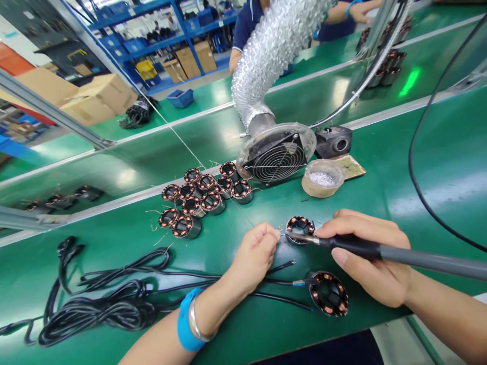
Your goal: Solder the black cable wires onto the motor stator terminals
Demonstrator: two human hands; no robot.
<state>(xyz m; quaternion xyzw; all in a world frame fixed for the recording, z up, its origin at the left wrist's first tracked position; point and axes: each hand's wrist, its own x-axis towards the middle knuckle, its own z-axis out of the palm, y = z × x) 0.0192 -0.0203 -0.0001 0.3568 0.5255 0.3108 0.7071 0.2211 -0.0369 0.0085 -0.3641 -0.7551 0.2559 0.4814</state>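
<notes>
My right hand [369, 258] is wrapped round the dark handle of a soldering iron [353, 246], whose metal tip reaches over a copper-wound motor stator [300, 229]. Pinched at the left of that stator is my left hand [261, 248]; thin wire ends show at its fingertips, too small to make out fully. A second stator [329, 294] lies nearer the table's front edge, beside the stripped end of a black cable [281, 282]. More black cables [110, 304] lie coiled at the left, some passing under my left forearm.
Several stators [205, 182] stand grouped at the back left of the green table [429, 203]. Behind the work are a fan [277, 159] on a silver duct [262, 61], a round tub [322, 178] and a black holder [337, 142]. A person [243, 30] is across the bench.
</notes>
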